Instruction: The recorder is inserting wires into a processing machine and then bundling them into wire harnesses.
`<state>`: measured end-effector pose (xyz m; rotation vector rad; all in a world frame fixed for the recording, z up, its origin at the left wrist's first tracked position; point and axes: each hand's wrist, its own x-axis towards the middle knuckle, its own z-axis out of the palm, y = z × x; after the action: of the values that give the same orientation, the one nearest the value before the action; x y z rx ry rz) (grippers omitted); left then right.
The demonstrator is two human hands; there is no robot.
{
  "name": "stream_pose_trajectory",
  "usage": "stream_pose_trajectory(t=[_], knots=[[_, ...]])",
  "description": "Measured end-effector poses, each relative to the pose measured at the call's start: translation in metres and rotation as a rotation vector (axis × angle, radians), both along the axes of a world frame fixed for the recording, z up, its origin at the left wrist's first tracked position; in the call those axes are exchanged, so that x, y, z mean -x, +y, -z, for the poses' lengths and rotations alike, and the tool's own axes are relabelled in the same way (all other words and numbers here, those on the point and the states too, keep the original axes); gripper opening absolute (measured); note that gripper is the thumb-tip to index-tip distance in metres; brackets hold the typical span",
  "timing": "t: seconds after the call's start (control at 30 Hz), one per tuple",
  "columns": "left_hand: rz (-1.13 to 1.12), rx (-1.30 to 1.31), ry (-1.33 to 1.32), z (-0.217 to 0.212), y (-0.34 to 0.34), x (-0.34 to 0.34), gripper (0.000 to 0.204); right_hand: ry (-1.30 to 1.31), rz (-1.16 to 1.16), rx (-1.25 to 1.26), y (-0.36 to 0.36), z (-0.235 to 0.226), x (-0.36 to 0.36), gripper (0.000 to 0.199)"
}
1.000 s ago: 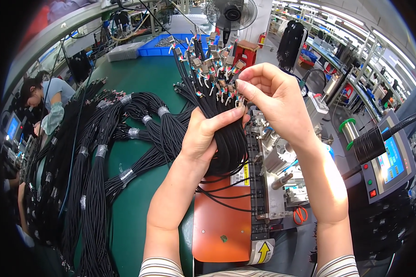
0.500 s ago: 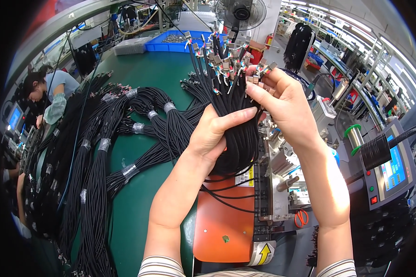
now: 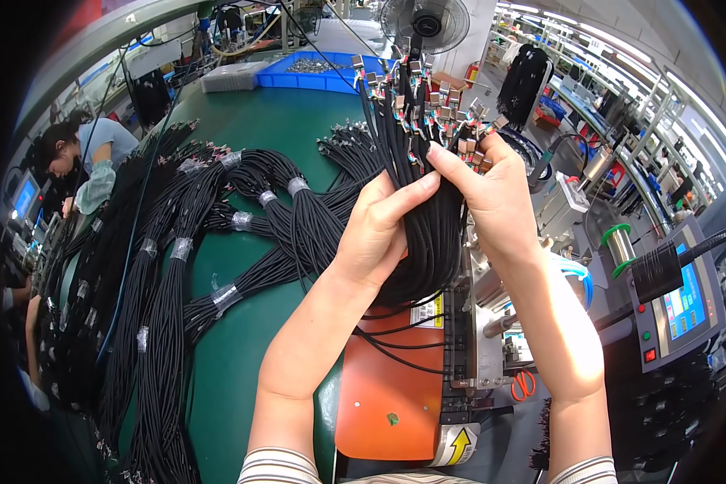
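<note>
A thick bundle of black cables (image 3: 424,242) is held up between my hands. At its upper end sit several metal connectors (image 3: 440,113) with short coloured wires showing below them. My left hand (image 3: 383,222) is closed around the middle of the bundle, its thumb lying across the front. My right hand (image 3: 486,181) closes on the bundle's right side just under the connectors, with thumb and fingers on the cables. The lower part of the bundle loops down over an orange plate (image 3: 391,395). A few cables trail from it toward the machine.
More taped black cable bundles (image 3: 181,250) lie across the green table (image 3: 242,355). A blue tray (image 3: 310,79) of small metal parts stands at the back. At right are a machine (image 3: 492,323), orange-handled scissors (image 3: 523,385), a wire spool (image 3: 619,248) and a control screen (image 3: 686,298). A co-worker (image 3: 97,153) sits far left.
The connector end of the bundle has shifted a little right and tilted. My right hand has moved slightly down and right, and my left hand slightly right, both still gripping.
</note>
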<state>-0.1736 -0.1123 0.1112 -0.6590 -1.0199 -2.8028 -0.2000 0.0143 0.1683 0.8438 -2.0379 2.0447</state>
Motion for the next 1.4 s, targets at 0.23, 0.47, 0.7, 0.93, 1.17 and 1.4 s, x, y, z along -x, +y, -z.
stream_pose_trajectory(t=[0.23,0.47,0.7,0.93,1.17,1.4], knots=[[-0.01,0.025,-0.004,0.003,0.001,0.002,0.032,-0.007,0.008,0.03,-0.001,0.002,-0.001,0.024],[-0.047,0.05,-0.035,0.001,-0.001,0.001,0.031,0.014,-0.008,0.083,-0.004,0.006,0.001,0.022],[0.054,-0.054,-0.039,0.002,-0.003,0.004,0.032,-0.034,-0.02,0.176,-0.001,0.009,0.003,0.022],[0.016,0.01,0.016,0.01,-0.006,0.005,0.029,0.043,-0.01,-0.045,0.0,0.004,-0.002,0.028],[0.116,0.049,0.0,0.008,-0.016,0.006,0.027,-0.115,0.019,0.062,0.005,0.006,0.002,0.022],[-0.039,0.127,-0.009,0.004,-0.01,0.0,0.024,-0.075,-0.097,0.033,0.006,0.005,0.003,0.023]])
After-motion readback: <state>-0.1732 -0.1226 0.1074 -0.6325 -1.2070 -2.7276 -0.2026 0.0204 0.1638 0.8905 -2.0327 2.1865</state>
